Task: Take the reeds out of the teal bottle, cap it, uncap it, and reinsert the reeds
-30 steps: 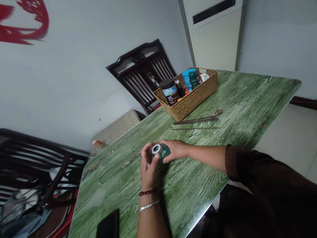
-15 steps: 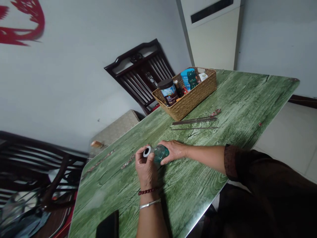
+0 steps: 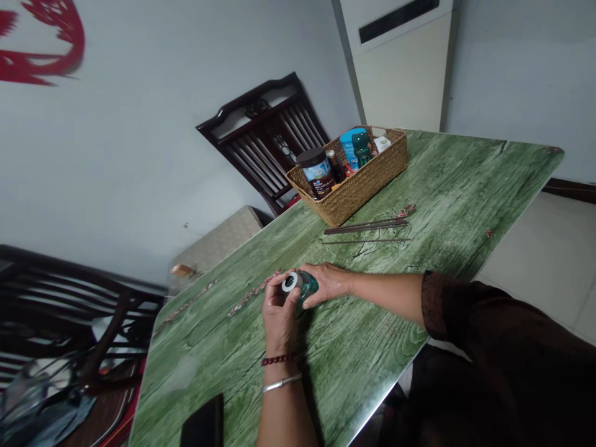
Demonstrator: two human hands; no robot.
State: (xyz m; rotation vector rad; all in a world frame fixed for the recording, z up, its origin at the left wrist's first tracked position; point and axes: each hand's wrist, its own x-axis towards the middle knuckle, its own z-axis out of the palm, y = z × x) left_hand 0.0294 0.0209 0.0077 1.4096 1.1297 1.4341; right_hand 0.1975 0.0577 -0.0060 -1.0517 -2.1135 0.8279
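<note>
A small teal glass bottle (image 3: 308,287) is gripped by my right hand (image 3: 331,282), whose fingers wrap round its far side. My left hand (image 3: 278,313) pinches a white ring-shaped cap (image 3: 287,287) with a hole in its middle, thumb on one side and fingers on the other. The cap is at the bottle's mouth end; whether it sits fully on the neck I cannot tell. Several thin dark sticks (image 3: 365,228) lie on the table beyond my hands, a single one apart from the bundle.
A woven basket (image 3: 367,189) with jars and bottles stands at the back of the green table (image 3: 372,347). A dark phone-like slab (image 3: 203,422) lies at the near left. Dark wooden chairs (image 3: 267,133) stand along the wall.
My left hand has moved right with the white cap, from beside the bottle's mouth end to right against it. My right hand and the bottle have stayed put.
</note>
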